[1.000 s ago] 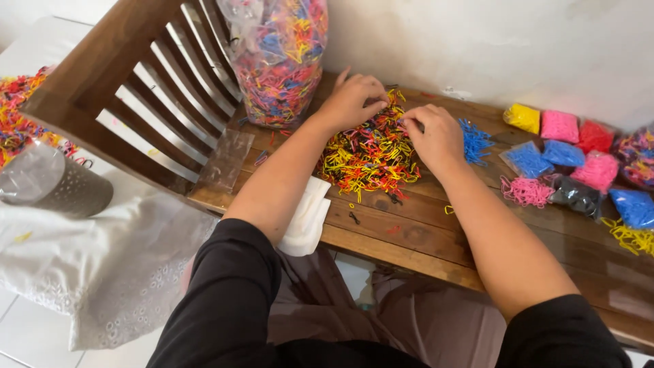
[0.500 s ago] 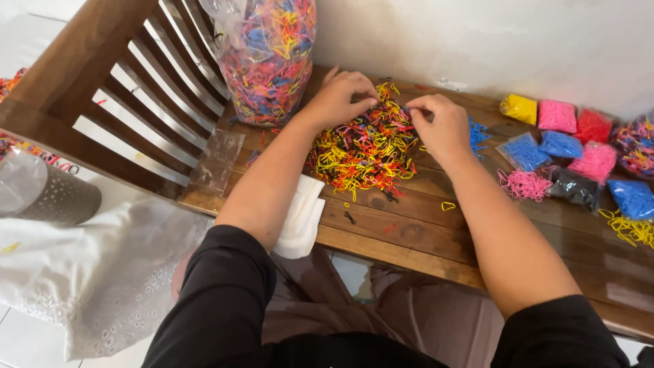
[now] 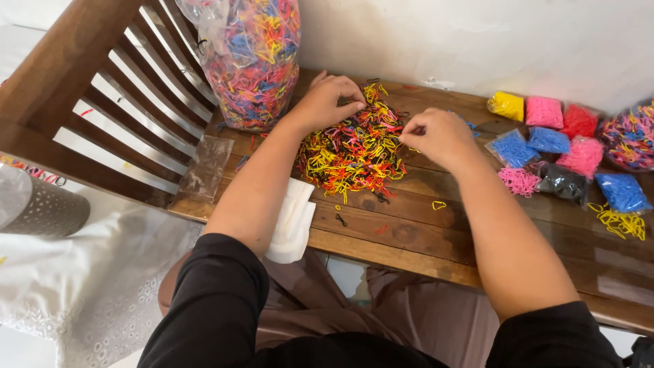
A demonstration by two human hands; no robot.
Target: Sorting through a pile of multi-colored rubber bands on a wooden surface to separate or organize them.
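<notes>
Two hands [image 3: 381,116], eight sorted packets [image 3: 545,111]

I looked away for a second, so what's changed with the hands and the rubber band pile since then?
The right hand lifted off the mixed band pile and now pinches at its right edge. The left hand stays on the pile's top left. The big bag of bands and the sorted colour packets have not moved.

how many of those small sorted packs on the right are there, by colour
yellow pack: 1
pink packs: 2
red pack: 1
blue packs: 3
black pack: 1
total: 8
</notes>
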